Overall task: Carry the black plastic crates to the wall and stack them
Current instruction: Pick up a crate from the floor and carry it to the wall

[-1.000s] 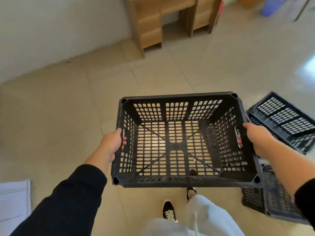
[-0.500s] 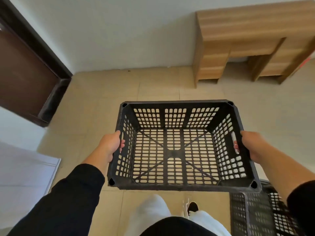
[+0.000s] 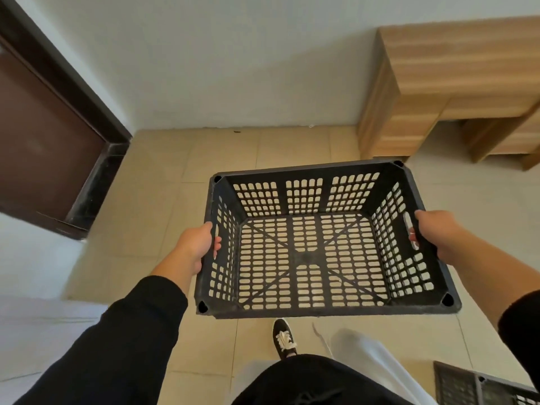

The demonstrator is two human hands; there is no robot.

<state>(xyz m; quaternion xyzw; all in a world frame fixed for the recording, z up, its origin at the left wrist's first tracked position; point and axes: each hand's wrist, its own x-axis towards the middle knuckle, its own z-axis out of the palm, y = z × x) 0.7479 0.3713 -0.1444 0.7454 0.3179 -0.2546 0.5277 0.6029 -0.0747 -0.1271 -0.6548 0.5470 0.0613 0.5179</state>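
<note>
Nearest the camera are two black sleeves (image 3: pixel 125 340) and, low in the middle, a black shoe with white laces (image 3: pixel 284 338) planted on the tan tiled floor (image 3: pixel 163 182). A corner of another black crate (image 3: pixel 479 387) lies on the floor at the lower right edge, well apart from the one being carried.

Just beyond, both hands hold a black plastic crate (image 3: pixel 321 244) in the air above the floor, open side up and empty, its slotted bottom showing the tiles through it. The left hand (image 3: pixel 195 244) is closed around the rim of the left short side, its fingers (image 3: pixel 216 243) curled into the handle slot. The right hand (image 3: pixel 438 233) is closed around the right short side in the same way, with fingertips showing through the slot there. The crate tilts slightly, its right end a little farther away.

Farther off, a white wall (image 3: pixel 233 59) meets the floor. A dark brown door (image 3: pixel 43 135) stands to the left and a wooden desk (image 3: pixel 444 83) against the wall to the right.
</note>
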